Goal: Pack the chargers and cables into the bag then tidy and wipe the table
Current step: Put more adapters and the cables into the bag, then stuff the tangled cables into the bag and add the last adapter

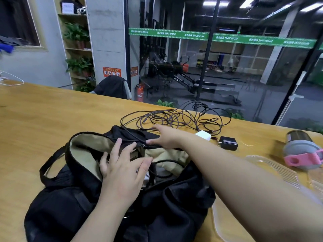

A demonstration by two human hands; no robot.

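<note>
A black bag (73, 194) with a tan lining lies unzipped on the wooden table (43, 116), one dark cable inside it. My left hand (122, 165) hovers over the bag's mouth with spread fingers, holding nothing. My right hand (166, 137) reaches across the bag's far rim, fingers extended toward a tangle of dark cables (174, 117) beyond the bag. A white charger (203, 135) and a black charger (229, 143) sit on the table just right of that hand.
A grey bottle with a pink strap (304, 151) lies at the right edge. A clear plastic tray (272, 170) sits under my right forearm. A white cable (10, 81) lies at the far left. A glass wall stands behind the table.
</note>
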